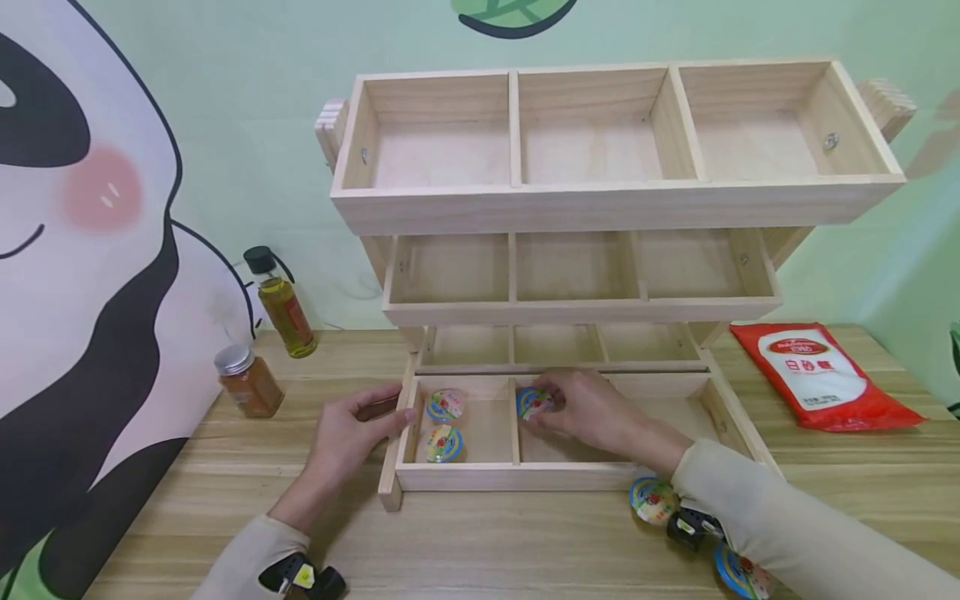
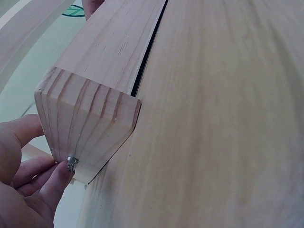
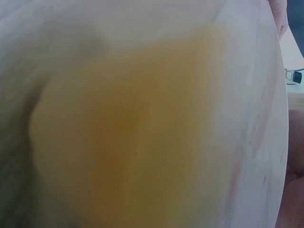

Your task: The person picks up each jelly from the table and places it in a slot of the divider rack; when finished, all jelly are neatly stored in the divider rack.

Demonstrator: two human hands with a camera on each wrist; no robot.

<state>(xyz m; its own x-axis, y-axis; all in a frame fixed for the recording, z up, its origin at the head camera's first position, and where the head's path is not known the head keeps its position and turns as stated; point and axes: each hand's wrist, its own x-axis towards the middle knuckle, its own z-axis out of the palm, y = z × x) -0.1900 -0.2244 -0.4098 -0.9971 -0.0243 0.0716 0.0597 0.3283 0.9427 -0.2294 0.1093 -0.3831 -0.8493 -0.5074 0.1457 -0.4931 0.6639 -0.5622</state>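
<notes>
My left hand grips the left side rail of the wooden shelf rack, thumb against the wood; in the left wrist view its fingertips lie near a small metal bolt. Over the bottom tray's middle compartment, my right hand pinches a small round cup with a colourful printed lid, close to the left divider. Two similar cups sit in the left compartment, one behind the other. Another cup lies on the table by the right wrist, and one more is partly under the sleeve.
Higher tiers of the rack overhang the bottom tray. Left of it stand an oil bottle and a brown jar with a silver lid. A red and white packet lies to the right. The right wrist view is mostly blurred.
</notes>
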